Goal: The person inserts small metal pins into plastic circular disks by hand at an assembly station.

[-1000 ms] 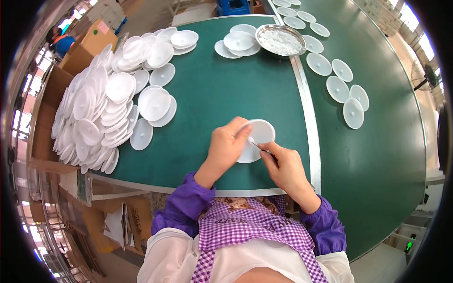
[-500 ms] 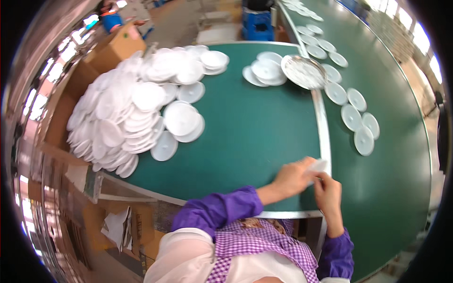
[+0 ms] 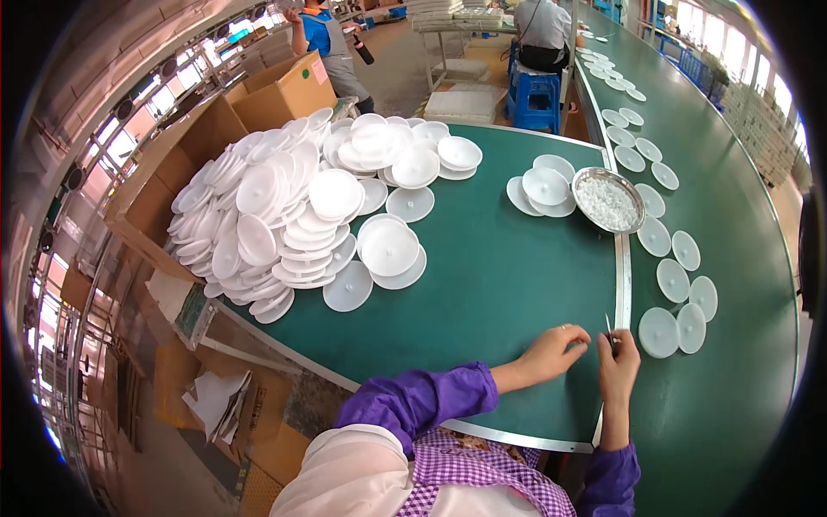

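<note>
My right hand (image 3: 618, 369) is closed on a thin pointed tool (image 3: 608, 326), its tip upward, at the white edge strip between the green table and the green belt. Just left of it, over the green table (image 3: 482, 302), my left hand (image 3: 556, 354) has thumb and fingers parted, with nothing visible between them. The nearest white disc (image 3: 659, 333) lies on the belt to the right of my right hand. Farther off, a metal bowl (image 3: 608, 201) of small white pieces straddles the table edge, beside a few stacked white discs (image 3: 545, 186).
A big heap of white discs (image 3: 258, 194) spills from a cardboard box (image 3: 164, 185) at the left. More discs line the green belt (image 3: 732, 345) on the right. Beyond the table are a blue stool (image 3: 534, 99), a seated person (image 3: 543, 30) and a standing person (image 3: 332, 52).
The white disc that was between my hands has left them, and one more disc lies at the near end of the belt row. My hands have moved apart. The view has shifted.
</note>
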The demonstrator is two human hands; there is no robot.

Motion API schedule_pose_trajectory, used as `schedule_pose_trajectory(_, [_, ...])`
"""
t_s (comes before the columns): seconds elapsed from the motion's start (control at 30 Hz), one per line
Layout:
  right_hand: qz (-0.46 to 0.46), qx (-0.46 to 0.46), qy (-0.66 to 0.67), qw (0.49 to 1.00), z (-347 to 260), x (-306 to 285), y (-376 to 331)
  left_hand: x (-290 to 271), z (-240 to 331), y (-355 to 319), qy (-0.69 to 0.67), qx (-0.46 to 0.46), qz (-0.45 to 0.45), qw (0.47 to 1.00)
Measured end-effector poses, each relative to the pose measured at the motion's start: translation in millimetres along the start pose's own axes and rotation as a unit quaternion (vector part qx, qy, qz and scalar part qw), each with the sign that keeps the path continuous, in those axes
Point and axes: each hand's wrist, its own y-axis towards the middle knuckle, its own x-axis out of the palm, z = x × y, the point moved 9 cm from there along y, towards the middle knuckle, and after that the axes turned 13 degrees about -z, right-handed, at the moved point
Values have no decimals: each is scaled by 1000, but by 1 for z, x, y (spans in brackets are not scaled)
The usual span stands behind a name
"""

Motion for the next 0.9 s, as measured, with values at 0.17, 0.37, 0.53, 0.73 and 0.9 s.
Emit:
schedule_pose_trajectory(0.17, [35, -55, -75, 995, -4, 41, 55, -84, -10, 4, 89, 32, 228, 969])
schedule_pose_trajectory(0.37, [-17, -137, -287, 948, -7, 84, 55, -219, -19, 55, 344, 68, 417, 838])
schedule_pose_trajectory(0.53, [-47, -154, -312, 936, -12, 94, 59, -320, -100, 134, 309, -184, 341, 868])
schedule_pose_trajectory(0.73, [-55, -155, -335, 928, -18, 99, 58, -353, -135, 182, 292, -341, 262, 854])
schedule_pose_trajectory(0.9, [-63, -141, -340, 928, -17, 97, 60, -346, -164, 206, 233, -410, 208, 857])
